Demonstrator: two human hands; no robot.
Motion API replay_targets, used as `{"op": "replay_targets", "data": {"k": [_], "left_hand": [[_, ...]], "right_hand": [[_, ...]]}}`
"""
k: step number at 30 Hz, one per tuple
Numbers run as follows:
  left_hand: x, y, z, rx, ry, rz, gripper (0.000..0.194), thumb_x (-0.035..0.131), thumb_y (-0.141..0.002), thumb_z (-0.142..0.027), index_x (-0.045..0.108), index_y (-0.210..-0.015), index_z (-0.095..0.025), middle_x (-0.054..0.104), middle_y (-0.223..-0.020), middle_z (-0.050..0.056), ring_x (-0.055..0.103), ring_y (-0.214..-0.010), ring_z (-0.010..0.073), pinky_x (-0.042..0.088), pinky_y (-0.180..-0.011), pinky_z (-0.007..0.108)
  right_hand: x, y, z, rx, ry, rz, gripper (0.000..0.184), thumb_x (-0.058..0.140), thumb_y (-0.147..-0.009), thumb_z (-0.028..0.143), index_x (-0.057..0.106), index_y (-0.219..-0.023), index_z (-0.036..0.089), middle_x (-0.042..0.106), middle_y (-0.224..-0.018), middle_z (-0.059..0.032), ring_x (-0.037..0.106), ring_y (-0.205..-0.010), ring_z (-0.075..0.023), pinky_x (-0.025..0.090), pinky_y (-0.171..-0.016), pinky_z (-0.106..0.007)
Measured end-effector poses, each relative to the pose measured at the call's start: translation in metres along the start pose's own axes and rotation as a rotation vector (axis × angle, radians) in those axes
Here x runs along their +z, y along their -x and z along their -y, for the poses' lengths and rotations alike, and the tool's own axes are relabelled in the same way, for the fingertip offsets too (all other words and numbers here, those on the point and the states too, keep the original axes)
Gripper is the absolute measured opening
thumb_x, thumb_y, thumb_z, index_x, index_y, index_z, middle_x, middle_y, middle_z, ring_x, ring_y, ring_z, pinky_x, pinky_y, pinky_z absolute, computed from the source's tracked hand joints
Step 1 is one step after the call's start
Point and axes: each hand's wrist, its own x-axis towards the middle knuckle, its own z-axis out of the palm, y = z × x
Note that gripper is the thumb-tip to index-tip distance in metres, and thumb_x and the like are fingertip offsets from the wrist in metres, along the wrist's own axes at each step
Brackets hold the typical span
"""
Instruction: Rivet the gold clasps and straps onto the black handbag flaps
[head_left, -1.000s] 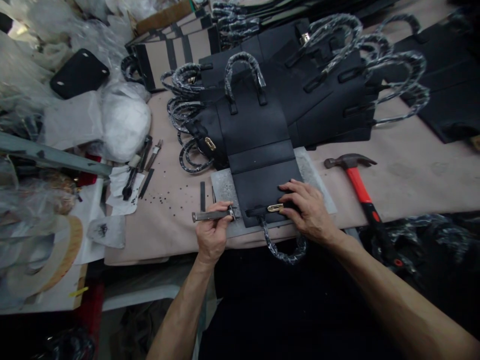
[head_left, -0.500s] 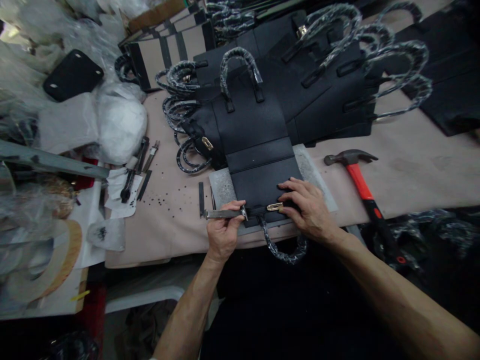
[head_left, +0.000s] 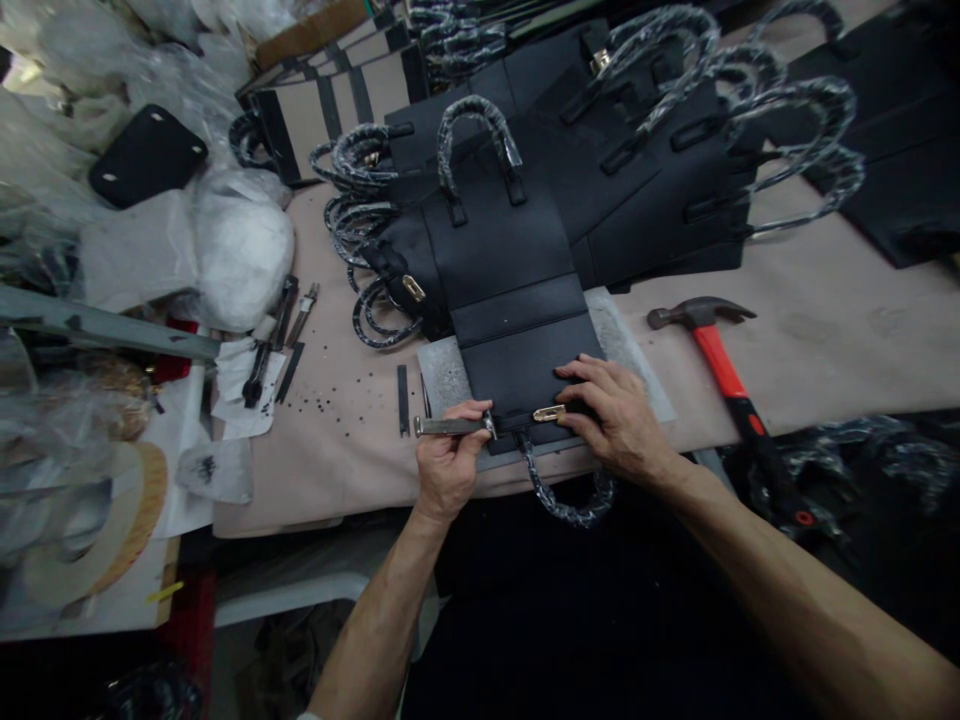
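Note:
My left hand (head_left: 450,463) is closed around a metal punch (head_left: 450,426), which points right with its wider end at the near left edge of a black leather bag panel (head_left: 525,355). My right hand (head_left: 619,415) rests on the panel's right side, fingers apart, thumb by a gold clasp (head_left: 550,413). A plastic-wrapped handle (head_left: 566,508) hangs from the panel's near end over the table edge. Another wrapped handle (head_left: 476,112) arches at its far end. Beneath the panel lies a pale slab (head_left: 630,350).
A claw hammer (head_left: 720,360) with a red and black grip lies at right. More black bag pieces (head_left: 660,200) are heaped behind. Several metal tools (head_left: 281,325) and black scraps lie at left, near plastic bags (head_left: 244,245) and a tape roll (head_left: 139,515).
Both hands, the punch and the panel keep nearly the same place. The view has shifted very slightly.

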Motion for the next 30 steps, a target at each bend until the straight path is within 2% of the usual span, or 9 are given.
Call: {"op": "replay_targets", "data": {"k": [11,18,27,30], "left_hand": [[0.0022,-0.0001,0.0011,0.057,-0.094,0.009,0.009,0.066,-0.095,-0.016,0.064,-0.104,-0.017,0.073,-0.113,0.01,0.072,-0.108,0.0239,0.058,-0.101,0.044],[0.0002,-0.0034,-0.0029,0.064,-0.163,0.06,0.006,0.064,-0.097,-0.017,0.062,-0.103,-0.018,0.073,-0.111,0.01,0.072,-0.107,0.0224,0.058,-0.098,0.041],[0.0054,0.0001,-0.003,0.1,-0.215,0.009,0.005,0.063,-0.097,-0.019,0.061,-0.102,-0.018,0.073,-0.11,0.011,0.072,-0.106,0.0232,0.058,-0.099,0.044],[0.0076,0.0008,-0.0034,0.153,-0.241,0.0,0.007,0.064,-0.096,-0.016,0.062,-0.103,-0.018,0.073,-0.11,0.01,0.071,-0.107,0.0227,0.058,-0.099,0.043]], "right_hand": [[-0.0015,-0.0006,0.0013,0.018,-0.018,0.004,0.012,0.061,-0.098,0.031,0.065,-0.107,0.025,0.063,-0.136,-0.0086,0.048,-0.138,-0.0358,0.039,-0.112,-0.061],[-0.0026,-0.0016,0.0038,0.015,-0.021,-0.009,0.012,0.06,-0.098,0.032,0.064,-0.106,0.024,0.064,-0.135,-0.0096,0.049,-0.136,-0.0368,0.04,-0.109,-0.061],[-0.0019,-0.0003,0.0022,0.012,-0.017,0.0,0.012,0.061,-0.098,0.031,0.064,-0.107,0.024,0.063,-0.137,-0.0093,0.048,-0.138,-0.0365,0.039,-0.111,-0.061],[-0.0013,0.0002,0.0015,0.012,-0.019,-0.002,0.013,0.061,-0.097,0.031,0.065,-0.107,0.024,0.063,-0.137,-0.009,0.047,-0.139,-0.0367,0.039,-0.112,-0.061]]}}
